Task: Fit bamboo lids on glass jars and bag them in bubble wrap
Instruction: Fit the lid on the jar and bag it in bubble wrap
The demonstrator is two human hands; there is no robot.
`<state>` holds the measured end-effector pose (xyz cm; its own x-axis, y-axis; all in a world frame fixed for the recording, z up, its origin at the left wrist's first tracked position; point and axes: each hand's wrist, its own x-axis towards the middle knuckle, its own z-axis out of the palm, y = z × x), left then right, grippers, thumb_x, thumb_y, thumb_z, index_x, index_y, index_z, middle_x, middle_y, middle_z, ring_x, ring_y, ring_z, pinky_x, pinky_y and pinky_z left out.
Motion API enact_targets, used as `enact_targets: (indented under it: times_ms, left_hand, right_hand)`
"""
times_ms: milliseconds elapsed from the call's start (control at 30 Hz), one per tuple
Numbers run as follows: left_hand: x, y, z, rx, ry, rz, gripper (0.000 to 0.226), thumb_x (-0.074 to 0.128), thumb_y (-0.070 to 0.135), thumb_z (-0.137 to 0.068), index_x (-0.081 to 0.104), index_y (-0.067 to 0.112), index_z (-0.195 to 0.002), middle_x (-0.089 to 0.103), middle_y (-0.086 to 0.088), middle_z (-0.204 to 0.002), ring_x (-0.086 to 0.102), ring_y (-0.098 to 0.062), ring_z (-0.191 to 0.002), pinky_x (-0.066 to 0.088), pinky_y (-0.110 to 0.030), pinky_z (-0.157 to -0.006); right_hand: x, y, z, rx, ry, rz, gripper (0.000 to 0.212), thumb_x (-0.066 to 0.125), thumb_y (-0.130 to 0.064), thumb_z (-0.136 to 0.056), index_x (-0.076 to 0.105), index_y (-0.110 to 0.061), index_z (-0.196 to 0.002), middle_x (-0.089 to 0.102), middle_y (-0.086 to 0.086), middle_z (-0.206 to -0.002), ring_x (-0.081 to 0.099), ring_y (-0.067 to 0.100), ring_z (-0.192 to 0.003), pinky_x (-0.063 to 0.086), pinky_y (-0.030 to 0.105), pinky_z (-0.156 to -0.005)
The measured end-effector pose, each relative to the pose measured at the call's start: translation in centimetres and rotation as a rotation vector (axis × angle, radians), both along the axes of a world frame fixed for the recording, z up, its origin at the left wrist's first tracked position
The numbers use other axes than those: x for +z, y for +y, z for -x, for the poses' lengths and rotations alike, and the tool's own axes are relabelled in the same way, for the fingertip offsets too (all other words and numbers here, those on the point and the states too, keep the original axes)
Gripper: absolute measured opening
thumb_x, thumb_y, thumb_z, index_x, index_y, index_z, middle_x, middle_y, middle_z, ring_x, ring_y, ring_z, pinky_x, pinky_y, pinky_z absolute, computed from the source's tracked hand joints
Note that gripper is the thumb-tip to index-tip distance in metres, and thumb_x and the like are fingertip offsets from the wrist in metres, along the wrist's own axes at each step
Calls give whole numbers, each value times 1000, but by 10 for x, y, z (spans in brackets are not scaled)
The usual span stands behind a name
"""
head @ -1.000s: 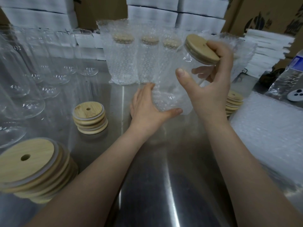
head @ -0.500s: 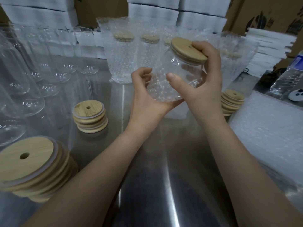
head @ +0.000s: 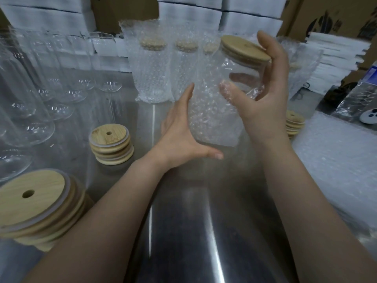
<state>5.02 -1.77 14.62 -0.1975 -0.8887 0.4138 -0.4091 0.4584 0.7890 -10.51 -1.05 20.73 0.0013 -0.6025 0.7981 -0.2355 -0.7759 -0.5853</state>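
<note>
Jar [head: 238, 72], centre-upper frame, part-way into bubble-wrap bag [head: 212, 119]. Right hand [head: 263, 103] grips jar under bamboo lid [head: 244, 49]. Left hand [head: 179, 135] flat, fingers straight, bracing bag above bench [head: 183, 231]. Suggest: hold bag taut, seat jar fully.

A packing workshop or warehouse: a steel worktop [head: 183, 231] carries rows of empty glass jars [head: 67, 78] and stacked bamboo lids [head: 111, 147], with white boxes [head: 189, 12] and cardboard cartons [head: 334, 15] piled behind.

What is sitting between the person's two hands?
In the head view, a glass jar with a bamboo lid, partly inside a bubble wrap bag, between left hand and right hand.
</note>
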Motion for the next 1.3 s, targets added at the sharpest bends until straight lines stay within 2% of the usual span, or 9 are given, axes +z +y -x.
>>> enact_targets:
  times_ms: [100,200,267,433,667,800,900,1100,1300]
  left_hand:
    - [-4,-6,-5,-2,-45,-63,138,94,52,-39,18,29,-152,30,4,-155,26,-14,-145,27,-47,-118]
    - [-4,-5,-6,-59,67,-72,103,91,41,-48,45,23,-138,58,6,-134,52,-9,-127,42,-43,-109]
    - [-5,-3,-5,-63,117,-85,89,94,28,-54,52,20,-132,64,7,-125,59,-6,-118,45,-39,-106]
    - [-3,-1,-3,-82,178,-93,80,93,22,-60,53,20,-130,65,9,-122,61,-3,-114,48,-34,-103]
    - [0,3,0,-95,221,-94,79,93,23,-61,53,20,-129,66,10,-119,62,0,-110,49,-24,-99]
    - [2,5,1,-96,279,-103,71,91,21,-63,54,24,-124,68,13,-112,64,5,-104,48,-10,-87]
    - [4,5,1,-91,331,-105,72,91,24,-61,55,23,-124,70,10,-111,66,-1,-103,51,-18,-90]
    - [5,6,2,-79,368,-95,69,88,29,-60,56,22,-121,71,6,-110,67,-7,-105,51,-29,-95]
    - [8,7,2,-67,421,-87,62,85,24,-63,56,21,-118,70,6,-109,67,-7,-103,52,-24,-91]
  right_hand:
    - [2,1,1,0,-64,-1,74,74,-14,-81,32,-5,-141,39,20,-141,51,29,-123,52,42,-95]
    - [2,1,-1,5,-78,-3,73,74,-18,-80,33,-5,-139,37,20,-141,51,32,-123,52,43,-95]
    - [1,1,-3,17,-81,-15,72,74,-20,-80,34,-7,-138,40,18,-138,52,33,-122,52,45,-96]
    - [1,2,-3,26,-107,-33,70,74,-18,-81,36,-6,-138,41,21,-139,52,34,-122,51,43,-97]
    - [1,0,-2,5,-117,-24,67,73,-11,-84,36,-2,-139,42,12,-136,52,25,-122,50,39,-99]
    - [1,-1,-2,13,-107,-1,67,73,-11,-84,36,1,-139,43,-4,-130,52,21,-122,50,39,-100]
    - [-2,-2,-5,30,-77,-3,68,75,-9,-84,37,2,-138,42,-10,-130,51,22,-124,49,43,-101]
    - [-6,-3,-9,20,-35,-45,66,77,-5,-81,40,-2,-136,44,-1,-134,52,23,-125,48,45,-102]
    - [-8,-3,-10,14,11,-106,65,77,-8,-81,41,-6,-135,46,-12,-129,53,17,-123,46,39,-105]
